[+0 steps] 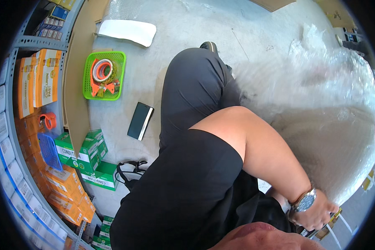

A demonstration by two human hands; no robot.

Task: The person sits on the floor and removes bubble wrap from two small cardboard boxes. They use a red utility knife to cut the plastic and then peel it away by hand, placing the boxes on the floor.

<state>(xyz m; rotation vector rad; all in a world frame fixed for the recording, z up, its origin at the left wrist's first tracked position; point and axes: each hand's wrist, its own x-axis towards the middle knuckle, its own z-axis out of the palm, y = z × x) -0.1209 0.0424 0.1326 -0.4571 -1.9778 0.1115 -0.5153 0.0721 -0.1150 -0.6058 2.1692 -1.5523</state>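
Note:
My left hand point(314, 211), with a metal-banded wristwatch point(305, 201) on its wrist, is at the lower right. Its fingers are curled beside the lower edge of a large sheet of clear plastic wrap point(337, 150); whether they grip anything cannot be made out. The wrap looks like bubble wrap, bulges over the right side and is blurred in its upper part. Beneath my left forearm shows a patch of skin, probably part of my right hand or forearm point(278, 197); the rest is hidden by my arm and black shirt. My bent knee point(190, 81) stands left of the wrap.
On the floor lie a green basket point(122, 78) with tape rolls and orange tape dispensers, a dark phone or wallet point(140, 121), black straps point(129, 170) and a white sheet point(128, 31). A cardboard panel point(76, 78), green cartons point(100, 176) and shelving with orange boxes point(47, 78) line the left.

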